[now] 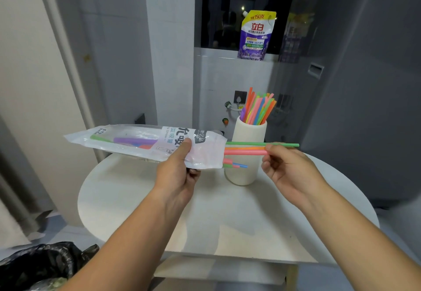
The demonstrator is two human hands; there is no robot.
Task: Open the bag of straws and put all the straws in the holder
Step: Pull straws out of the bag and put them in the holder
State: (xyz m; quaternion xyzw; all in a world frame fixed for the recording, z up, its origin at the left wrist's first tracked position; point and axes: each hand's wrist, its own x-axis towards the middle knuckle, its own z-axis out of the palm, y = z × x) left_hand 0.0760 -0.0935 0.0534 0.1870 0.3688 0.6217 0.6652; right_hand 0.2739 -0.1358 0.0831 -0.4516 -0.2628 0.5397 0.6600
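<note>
My left hand (180, 172) grips a clear plastic straw bag (127, 140) with printed labels, held level above the table, its open end to the right. Coloured straws (246, 150) stick out of that open end: green, orange and pink ones. My right hand (287, 165) pinches those three about halfway out. A few shorter straw ends (234, 164) still poke from the bag mouth, and purple and green ones lie inside. Behind them stands a cream cylindrical holder (246, 174) with several bright straws (258, 108) upright in it.
The holder stands on a round white table (227, 218). A purple and yellow detergent pouch (255, 36) sits on the window ledge behind. A black rubbish bag (38, 265) lies at the lower left. A grey appliance (364, 97) stands at the right.
</note>
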